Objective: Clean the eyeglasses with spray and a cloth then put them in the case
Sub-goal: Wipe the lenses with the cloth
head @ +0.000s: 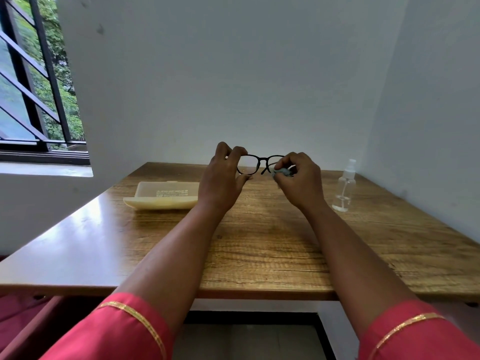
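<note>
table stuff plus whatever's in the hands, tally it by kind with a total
eyeglasses: 1, held up in both hands
cloth: 1, in the right hand
case: 1, lying open on the table
spray bottle: 1, standing on the table
Total: 4

Wooden table (259, 242) set against a pale wall. On its surface: an open cream case (162, 196) at left, a clear spray bottle (345, 187) at right.

Pink sleeves (124, 331) with thin gold trim; bare forearms.
</note>
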